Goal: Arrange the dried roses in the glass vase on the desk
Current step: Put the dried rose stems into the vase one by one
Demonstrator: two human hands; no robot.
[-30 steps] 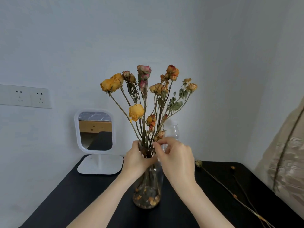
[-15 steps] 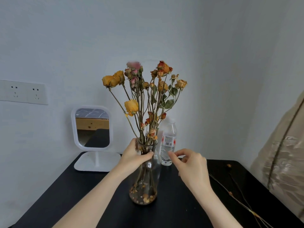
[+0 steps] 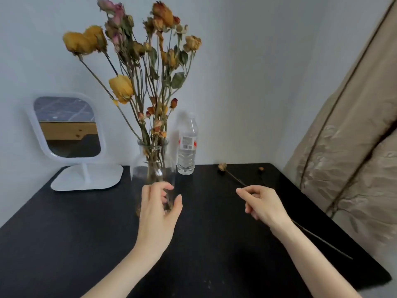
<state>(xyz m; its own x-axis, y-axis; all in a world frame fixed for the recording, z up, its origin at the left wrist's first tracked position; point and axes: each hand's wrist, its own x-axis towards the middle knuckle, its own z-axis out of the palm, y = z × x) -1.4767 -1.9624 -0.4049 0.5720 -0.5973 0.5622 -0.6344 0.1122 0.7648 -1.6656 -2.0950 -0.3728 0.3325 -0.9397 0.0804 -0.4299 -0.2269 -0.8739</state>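
Note:
A clear glass vase [image 3: 150, 160] stands on the black desk [image 3: 86, 233] and holds a tall bunch of dried roses [image 3: 137, 67], yellow, orange and pink. My left hand [image 3: 159, 209] hovers in front of the vase's lower body with its fingers apart, hiding the base. One loose dried rose [image 3: 222, 167] lies flat on the desk to the right, its long stem running toward the near right edge. My right hand [image 3: 262, 203] is over that stem with fingers loosely curled and thumb and forefinger close together. A second small bud [image 3: 261, 168] lies further right.
A white stand mirror [image 3: 68, 130] sits at the back left against the wall. A plastic water bottle [image 3: 187, 147] stands just behind the vase on its right. Beige patterned fabric [image 3: 348, 160] hangs along the desk's right edge.
Both hands left the vase neck. The left hand dropped to the vase's lower body. The right hand swung right and down over the loose stem. The view came closer.

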